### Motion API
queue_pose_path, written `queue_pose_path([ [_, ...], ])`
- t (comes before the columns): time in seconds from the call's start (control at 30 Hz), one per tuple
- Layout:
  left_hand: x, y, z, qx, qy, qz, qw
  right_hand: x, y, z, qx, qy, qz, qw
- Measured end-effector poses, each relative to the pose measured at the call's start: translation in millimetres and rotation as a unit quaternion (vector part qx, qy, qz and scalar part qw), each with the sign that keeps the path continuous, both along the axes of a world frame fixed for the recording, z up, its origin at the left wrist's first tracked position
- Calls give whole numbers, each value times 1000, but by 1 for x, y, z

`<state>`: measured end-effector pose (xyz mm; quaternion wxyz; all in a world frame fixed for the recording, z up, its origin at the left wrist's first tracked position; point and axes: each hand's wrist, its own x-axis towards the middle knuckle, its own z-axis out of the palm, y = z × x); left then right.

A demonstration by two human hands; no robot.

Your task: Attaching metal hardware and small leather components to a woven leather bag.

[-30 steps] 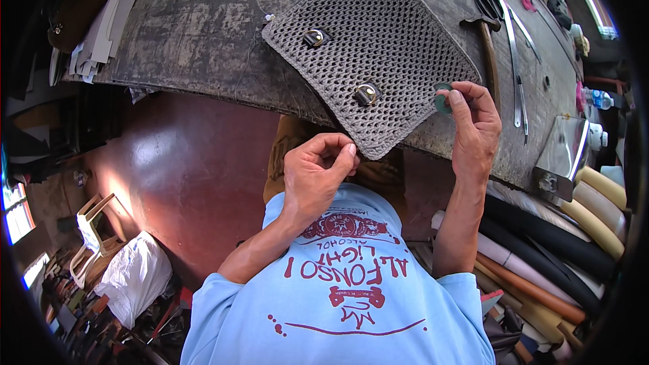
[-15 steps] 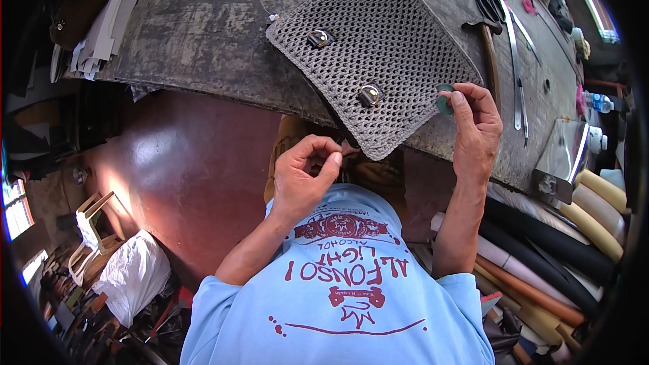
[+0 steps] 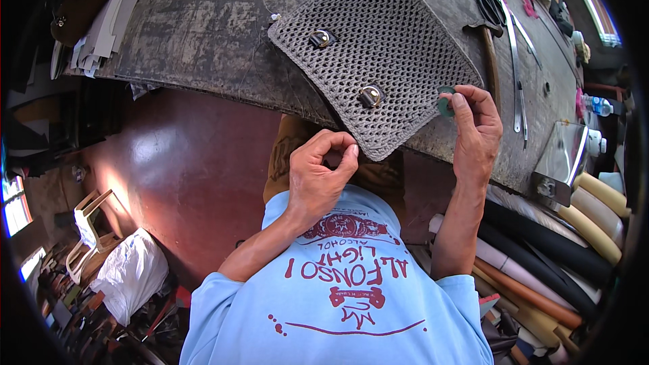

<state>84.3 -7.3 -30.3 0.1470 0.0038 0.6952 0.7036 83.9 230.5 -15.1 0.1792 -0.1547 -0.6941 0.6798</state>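
Observation:
A grey openwork crochet bag panel (image 3: 392,47) lies on the worktable, its near corner hanging past the front edge. Two dark tabs with metal rings, a left one (image 3: 322,39) and a right one (image 3: 371,96), sit on it. My left hand (image 3: 318,172) is closed in a pinch at the panel's near corner; whatever lies between thumb and forefinger is too small to make out. At the panel's right edge, my right hand (image 3: 475,132) grips a green ring-shaped piece (image 3: 445,106) between thumb and fingers. Part of that ring is hidden behind the fingertips.
On the table (image 3: 203,40) to the right lie a hammer (image 3: 489,57), black-handled scissors (image 3: 489,7) and a metal ruler (image 3: 512,61). Sheet scraps (image 3: 108,30) are stacked at the far left. Material rolls (image 3: 541,250) fill the lower right. A white bag (image 3: 132,277) stands lower left.
My left hand has moved right and slightly up, its pinched fingertips now at the panel's near corner. My right hand and the green ring have hardly moved.

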Motion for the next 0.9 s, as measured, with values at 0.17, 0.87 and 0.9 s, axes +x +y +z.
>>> queue_pose_path([
  [0.17, -4, 0, -6, -68, 162, -6, 984, 0, -1, 2, 4, -1, 7, 1000],
  [0.87, -56, 24, 29, 7, 335, -8, 942, 1, -61, 39, -322, 105, 163, 927],
  [0.9, -61, 29, 40, 14, 344, -8, 939, 0, -58, 48, -341, 124, 142, 921],
])
